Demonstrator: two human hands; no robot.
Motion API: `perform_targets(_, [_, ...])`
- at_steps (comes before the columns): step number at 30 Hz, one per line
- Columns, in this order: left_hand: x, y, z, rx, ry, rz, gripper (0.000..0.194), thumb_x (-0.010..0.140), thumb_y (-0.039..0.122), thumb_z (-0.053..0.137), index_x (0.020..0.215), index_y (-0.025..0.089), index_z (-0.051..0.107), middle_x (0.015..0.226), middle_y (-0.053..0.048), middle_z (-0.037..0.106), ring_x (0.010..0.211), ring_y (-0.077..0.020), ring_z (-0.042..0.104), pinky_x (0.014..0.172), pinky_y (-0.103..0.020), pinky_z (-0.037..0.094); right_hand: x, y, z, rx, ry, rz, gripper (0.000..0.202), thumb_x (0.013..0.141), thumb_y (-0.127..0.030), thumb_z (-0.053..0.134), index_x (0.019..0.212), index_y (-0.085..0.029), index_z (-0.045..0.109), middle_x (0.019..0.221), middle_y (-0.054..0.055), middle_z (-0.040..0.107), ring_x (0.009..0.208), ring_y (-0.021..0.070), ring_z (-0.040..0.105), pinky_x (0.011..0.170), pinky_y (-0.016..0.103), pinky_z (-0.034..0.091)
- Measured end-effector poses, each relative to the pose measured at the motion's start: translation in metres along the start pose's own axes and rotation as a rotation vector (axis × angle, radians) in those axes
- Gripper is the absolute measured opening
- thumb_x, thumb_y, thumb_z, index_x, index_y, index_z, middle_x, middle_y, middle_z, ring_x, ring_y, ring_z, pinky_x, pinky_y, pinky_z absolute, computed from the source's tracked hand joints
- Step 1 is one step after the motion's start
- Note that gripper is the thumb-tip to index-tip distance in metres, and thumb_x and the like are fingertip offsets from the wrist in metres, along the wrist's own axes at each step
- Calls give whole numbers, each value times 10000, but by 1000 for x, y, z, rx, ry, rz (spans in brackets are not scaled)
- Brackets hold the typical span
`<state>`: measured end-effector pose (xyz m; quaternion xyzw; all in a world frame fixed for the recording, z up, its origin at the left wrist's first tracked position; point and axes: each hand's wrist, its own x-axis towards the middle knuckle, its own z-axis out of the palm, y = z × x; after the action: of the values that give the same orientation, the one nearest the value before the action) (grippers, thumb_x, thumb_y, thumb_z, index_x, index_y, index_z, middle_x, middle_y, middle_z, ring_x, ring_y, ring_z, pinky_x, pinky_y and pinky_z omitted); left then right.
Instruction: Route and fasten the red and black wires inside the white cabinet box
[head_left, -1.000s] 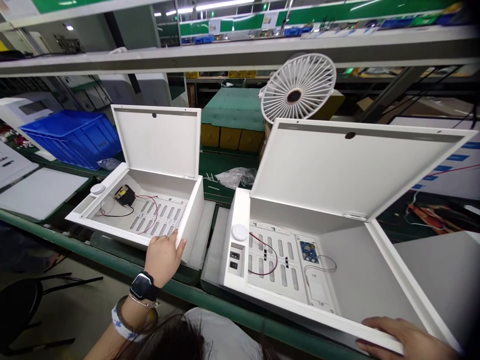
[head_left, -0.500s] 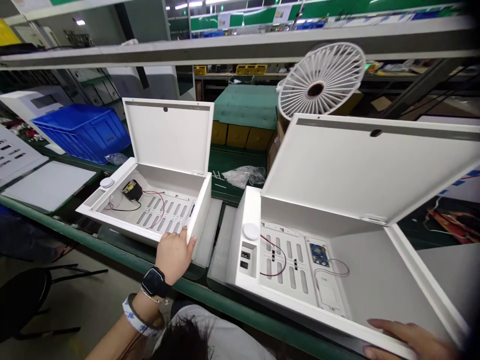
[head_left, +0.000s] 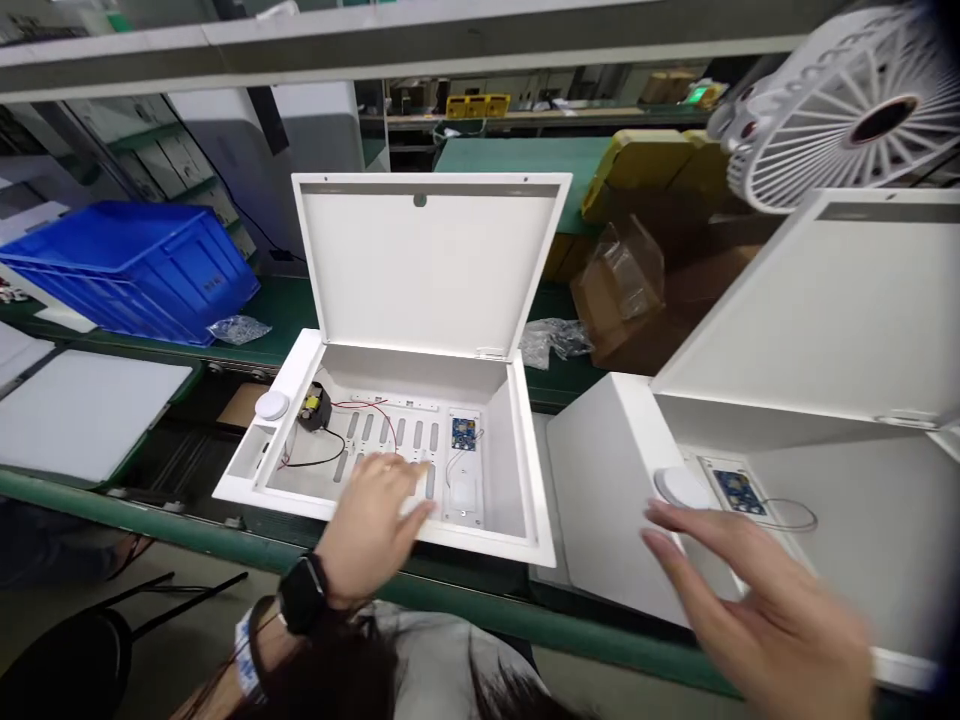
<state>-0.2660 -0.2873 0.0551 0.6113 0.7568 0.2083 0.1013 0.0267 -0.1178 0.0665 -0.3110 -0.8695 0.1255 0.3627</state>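
Observation:
A white metal box (head_left: 531,460) with its lid (head_left: 435,275) raised sits in front of me on the conveyor line. Over its front rim lies my left hand (head_left: 375,525), fingers stretched and thumb apart, gripping nothing. Inside the box are a black part with a yellow label (head_left: 315,407), red and black wires, a slotted floor and a blue circuit board (head_left: 464,432). My right hand (head_left: 780,610) hovers before a second open white box (head_left: 600,490), thumb and fingers apart and holding nothing. It hides part of that box's front, near a round white cap (head_left: 682,488).
A blue crate (head_left: 142,270) stands back left, with a clear plastic bag (head_left: 238,329) beside it. A cardboard box (head_left: 675,300) and a white fan (head_left: 847,115) are at the back right. The green conveyor edge (head_left: 180,535) runs along the front.
My view has turned and the left box now sits nearer the middle, closer to me. My right hand has left the right box's front rim and moved left.

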Motion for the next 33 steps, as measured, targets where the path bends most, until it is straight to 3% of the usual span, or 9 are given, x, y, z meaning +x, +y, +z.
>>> perform_targets(3, [-16,-64,-20,121,198,-128,374,943,363,437,1229,154,558,1162,-86,634,1150,-255,486,1025,-443,367,40,-54,46,51,-169,-132,202,863,-191,595,1054,-240,636,958,46,663,879,191,621,795,335,497])
perform_targets(6, [-26,-100,-24,121,236,-170,357,939,364,451,1200,152,574,1127,-83,652,1078,-241,549,970,-399,416,76,-73,103,-33,-453,-167,183,899,-221,533,1019,-195,669,971,65,678,946,198,613,834,339,502])
perform_targets(12, [-31,-99,-19,120,264,-185,317,924,376,482,1157,199,604,1009,-35,688,941,-214,608,830,-352,445,109,-73,249,-346,-1113,-179,122,752,-60,609,794,-119,707,811,98,679,815,201,648,725,299,501])
perform_targets(14, [-30,-96,-19,127,291,-196,315,919,371,491,1158,199,604,984,-31,688,922,-211,609,810,-345,438,107,-66,288,-413,-1262,-93,187,663,-8,652,815,-101,710,852,127,689,839,224,657,725,288,495])
perform_targets(16, [-30,-95,-20,130,278,-204,305,917,367,496,1149,203,608,976,-20,688,916,-207,607,789,-340,433,102,-54,314,-418,-1291,45,250,633,-12,670,860,-105,720,914,145,699,877,238,659,733,274,488])
perform_targets(23, [-31,-98,-20,115,292,-207,296,906,356,515,1136,193,605,951,-4,681,891,-198,595,766,-340,426,76,-6,331,-379,-1205,219,200,754,-145,630,910,-179,751,942,59,731,924,180,650,752,203,456])
perform_targets(26, [-30,-98,-20,113,312,-206,284,895,344,535,1119,186,610,927,0,679,860,-191,592,740,-334,425,61,1,338,-331,-1143,268,184,778,-218,637,921,-204,752,950,21,733,960,159,636,755,183,447])
perform_targets(30, [-27,-98,-21,107,314,-198,277,882,331,556,1106,178,611,919,2,681,839,-183,592,722,-326,425,41,5,351,-204,-1025,395,130,756,-245,673,846,-200,756,874,19,734,839,143,648,710,193,443])
perform_targets(33, [-26,-98,-20,103,315,-199,282,874,324,570,1106,168,608,943,-7,688,854,-187,596,733,-329,431,31,7,355,-174,-957,391,104,755,-236,673,801,-200,759,828,20,732,792,146,643,704,211,435])
